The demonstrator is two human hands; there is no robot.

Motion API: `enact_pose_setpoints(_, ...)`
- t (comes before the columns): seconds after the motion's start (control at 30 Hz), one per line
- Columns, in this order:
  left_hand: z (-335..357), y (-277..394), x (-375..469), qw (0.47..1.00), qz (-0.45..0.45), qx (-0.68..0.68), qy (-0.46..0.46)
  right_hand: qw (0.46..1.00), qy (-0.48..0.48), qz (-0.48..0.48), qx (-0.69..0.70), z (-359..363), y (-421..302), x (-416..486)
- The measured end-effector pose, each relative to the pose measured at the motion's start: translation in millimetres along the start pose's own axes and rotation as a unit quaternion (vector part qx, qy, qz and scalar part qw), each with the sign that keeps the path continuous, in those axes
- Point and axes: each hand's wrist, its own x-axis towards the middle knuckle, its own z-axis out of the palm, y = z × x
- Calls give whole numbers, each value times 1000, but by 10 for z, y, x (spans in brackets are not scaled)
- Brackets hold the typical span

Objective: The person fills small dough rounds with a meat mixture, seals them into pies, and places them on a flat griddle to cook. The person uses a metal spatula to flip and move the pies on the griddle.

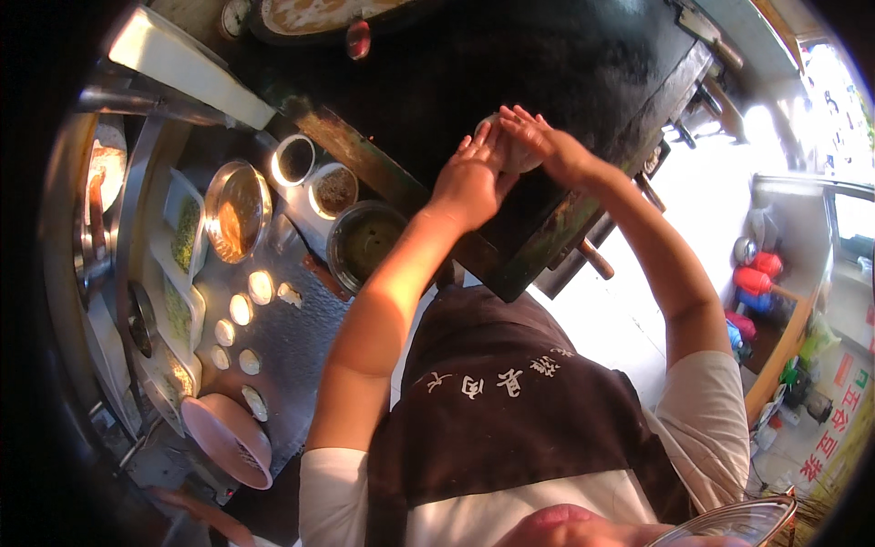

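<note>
A pale, flattened round of dough (pixel 523 156) lies under and between my two hands, over the near corner of a large black griddle (pixel 437 89). My left hand (pixel 473 181) reaches in from the left, its fingers spread along the dough. My right hand (pixel 547 145) comes from the other side, its fingers laid flat across the dough's top edge. Both hands partly hide the dough, so I cannot tell whether it touches the griddle surface.
Left of the griddle, a metal counter (pixel 290 349) bears several small dough pieces (pixel 241 309), a steel bowl (pixel 238 212), a dark pot (pixel 366 239), seasoning tubs (pixel 333 190) and a pink bowl (pixel 229 437). Another person's arm (pixel 205 516) shows at lower left. A wooden handle (pixel 596 258) juts from the griddle's side.
</note>
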Motion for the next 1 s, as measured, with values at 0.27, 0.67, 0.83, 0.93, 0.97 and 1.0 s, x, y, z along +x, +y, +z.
enact_pose_setpoints(0.27, 32, -244, -92, 991, 57, -46, 110, 976, -23, 9, -218, 274, -256, -330)
enact_pose_setpoints(0.67, 202, 117, -529, 985, -75, 60, 145, 966, -19, -57, -250, 396, -417, -248)
enact_pose_setpoints(0.83, 316, 215, -399, 977, -32, 175, 117, 931, 141, -41, -333, 255, -517, 28)
enact_pose_setpoints(0.93, 150, 101, -307, 986, -24, 122, 108, 959, -18, -17, -283, 179, -244, 45)
enact_pose_setpoints(0.97, 112, 61, -325, 985, -21, 97, 141, 955, 30, -37, -292, 171, -219, 54)
enact_pose_setpoints(1.0, 79, 25, -347, 983, -16, 72, 171, 949, 80, -55, -300, 148, -327, 75)
